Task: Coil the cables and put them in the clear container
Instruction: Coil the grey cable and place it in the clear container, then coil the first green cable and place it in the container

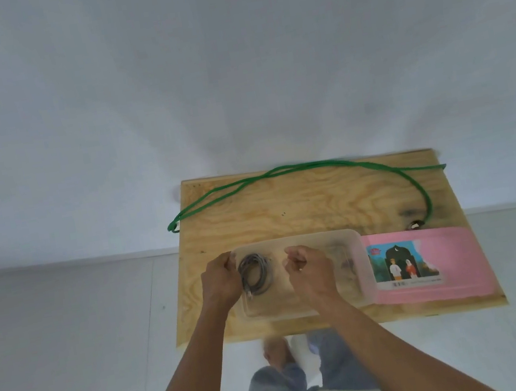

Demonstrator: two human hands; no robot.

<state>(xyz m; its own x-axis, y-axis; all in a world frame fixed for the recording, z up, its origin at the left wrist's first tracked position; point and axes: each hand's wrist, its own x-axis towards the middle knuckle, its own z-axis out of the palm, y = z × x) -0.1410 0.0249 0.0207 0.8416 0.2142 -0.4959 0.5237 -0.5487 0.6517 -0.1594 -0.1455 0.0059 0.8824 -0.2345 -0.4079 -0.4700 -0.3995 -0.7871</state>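
Observation:
A clear plastic container (343,242) sits near the front of a wooden table (303,208). A coiled grey cable (257,272) is over the container's left part, and my left hand (221,281) grips the coil's left side. Just right of the coil, my right hand (310,270) hovers over the container's middle with its fingers curled; whether it pinches anything is unclear. A long green cable (296,168) lies uncoiled across the back of the table, and its plug end (416,224) rests near the pink lid.
A pink lid (449,265) with a picture label lies on the table right of the container. The green cable's left loop (173,226) hangs past the table's left edge. White floor and wall surround the table; my legs stand at its front edge.

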